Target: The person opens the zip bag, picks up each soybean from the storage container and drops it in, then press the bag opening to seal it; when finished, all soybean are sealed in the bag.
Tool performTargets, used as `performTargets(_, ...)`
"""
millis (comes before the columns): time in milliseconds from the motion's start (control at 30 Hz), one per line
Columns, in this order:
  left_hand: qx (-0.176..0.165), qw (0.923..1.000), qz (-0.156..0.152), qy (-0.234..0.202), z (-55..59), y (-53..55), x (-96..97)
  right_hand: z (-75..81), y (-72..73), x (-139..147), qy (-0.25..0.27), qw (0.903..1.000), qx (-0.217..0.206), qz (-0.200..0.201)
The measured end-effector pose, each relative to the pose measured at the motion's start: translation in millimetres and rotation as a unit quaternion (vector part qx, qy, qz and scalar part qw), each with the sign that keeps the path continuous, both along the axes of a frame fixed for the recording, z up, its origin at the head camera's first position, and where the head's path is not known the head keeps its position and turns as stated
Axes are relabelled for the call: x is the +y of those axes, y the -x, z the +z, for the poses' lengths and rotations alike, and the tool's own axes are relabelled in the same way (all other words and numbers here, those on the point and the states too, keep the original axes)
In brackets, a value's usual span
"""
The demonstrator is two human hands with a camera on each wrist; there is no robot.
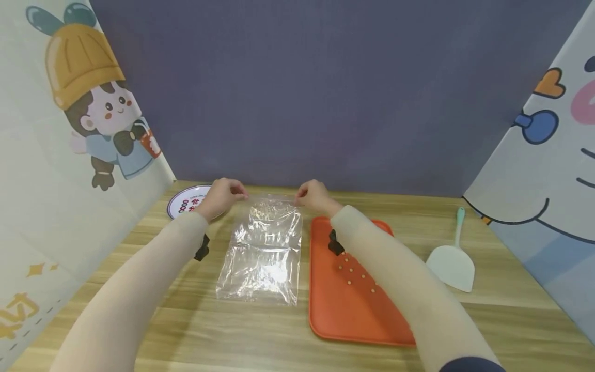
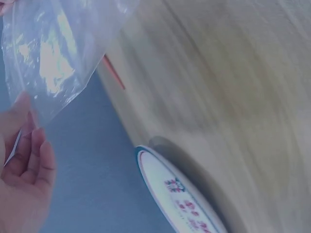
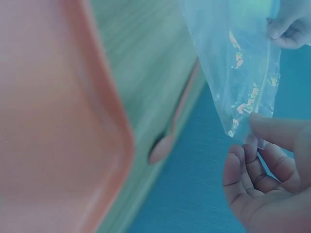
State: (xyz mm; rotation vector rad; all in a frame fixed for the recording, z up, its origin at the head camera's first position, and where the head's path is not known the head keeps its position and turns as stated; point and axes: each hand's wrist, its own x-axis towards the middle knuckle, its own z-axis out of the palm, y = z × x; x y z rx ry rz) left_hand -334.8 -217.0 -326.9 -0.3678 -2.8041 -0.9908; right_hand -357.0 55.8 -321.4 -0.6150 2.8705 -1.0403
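- Clear plastic bag (image 1: 262, 237): just left of the frame's centre.
- Left hand (image 1: 224, 195): pinches its upper left corner.
- Right hand (image 1: 316, 196): pinches its upper right corner.
- Orange tray (image 1: 344, 315): lower right of centre, bearing pale bits (image 1: 351, 270), seemingly beads, too small to tell.

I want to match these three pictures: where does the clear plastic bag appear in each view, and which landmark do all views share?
Head: the clear, rectangular plastic bag lies left of centre, beside the orange rectangular tray.
Left wrist: the bag fills the upper left.
Right wrist: the bag is at upper right.
Shared landmark: the left hand, pinching the bag's edge; lower left in left wrist, top right in right wrist.
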Motion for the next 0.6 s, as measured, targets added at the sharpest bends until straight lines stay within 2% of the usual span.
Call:
performTargets(167,0.048,0.9988,0.014,-0.004,11.4,-3.9,0.9,18.1,-5.2,4.9,0.047,0.9986,-0.016,0.018)
performTargets(333,0.084,0.9962,0.021,-0.003,19.3,-10.5,0.5,31.4,-10.5,8.4,0.036,0.9988,0.000,0.035)
performTargets(433,0.096,0.9952,0.014,0.000,22.8,-15.4,1.5,38.1,-14.8,8.2,0.027,0.9990,0.006,0.035)
performTargets(600,0.105,0.9945,0.003,0.001,27.0,-25.9,5.4,45.6,-21.9,4.5,0.034,0.9979,-0.016,0.052)
